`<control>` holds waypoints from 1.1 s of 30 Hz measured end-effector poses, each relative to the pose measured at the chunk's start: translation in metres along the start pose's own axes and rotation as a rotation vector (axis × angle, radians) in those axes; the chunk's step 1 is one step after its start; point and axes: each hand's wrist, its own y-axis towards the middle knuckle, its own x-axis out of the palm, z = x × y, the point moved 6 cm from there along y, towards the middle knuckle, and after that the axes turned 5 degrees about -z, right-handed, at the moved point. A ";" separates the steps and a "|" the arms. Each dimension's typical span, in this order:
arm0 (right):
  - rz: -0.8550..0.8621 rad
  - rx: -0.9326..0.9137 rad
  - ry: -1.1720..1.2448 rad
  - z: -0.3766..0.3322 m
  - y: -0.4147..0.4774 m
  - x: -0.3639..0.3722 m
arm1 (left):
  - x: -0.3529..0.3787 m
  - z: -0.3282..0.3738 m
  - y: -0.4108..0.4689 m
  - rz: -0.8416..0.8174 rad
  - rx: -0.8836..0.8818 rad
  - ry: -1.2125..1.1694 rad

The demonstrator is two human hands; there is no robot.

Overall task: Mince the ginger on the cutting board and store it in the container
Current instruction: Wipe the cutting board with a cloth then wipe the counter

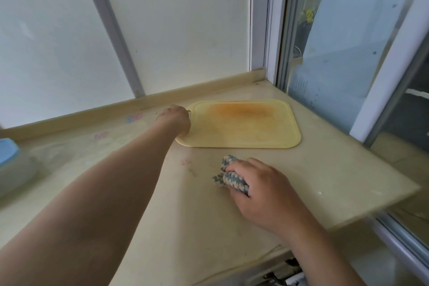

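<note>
Board (243,127) flat on counter (325,169); no ginger seen. Left edge gripped by left hand (175,121), possibly through handle hole. Cloth (232,177) bunched in right hand (260,190). Board judged thin, light, stiff, slippery; best held at handle.

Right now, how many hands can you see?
2. The left hand holds the yellow cutting board's left edge; the right hand grips a checked cloth on the counter.

Both arms are bare skin. The left forearm (97,193) and right forearm (325,251) are uncovered along all their visible length. The left hand (175,121) and right hand (260,190) look bare too, as far as the partly hidden fingers show.
</note>
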 end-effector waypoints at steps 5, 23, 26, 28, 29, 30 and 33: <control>0.001 0.010 0.012 0.001 0.000 0.000 | -0.003 -0.005 -0.005 -0.011 0.001 0.035; -0.073 0.155 -0.253 -0.037 -0.004 0.022 | 0.030 -0.230 -0.245 0.168 -0.134 -1.181; -0.119 0.066 -0.246 -0.095 -0.004 0.057 | 0.062 -0.282 -0.297 0.155 -0.309 -1.749; -0.131 -0.011 -0.241 -0.136 -0.005 0.086 | 0.073 -0.311 -0.326 0.216 -0.363 -2.014; -0.138 -0.044 -0.238 -0.154 -0.006 0.099 | 0.077 -0.324 -0.340 0.258 -0.373 -2.102; -0.147 -0.072 -0.235 -0.170 -0.006 0.111 | 0.080 -0.335 -0.357 0.289 -0.367 -2.177; -0.142 -0.115 -0.231 -0.202 0.001 0.133 | 0.096 -0.354 -0.410 0.309 -0.323 -2.339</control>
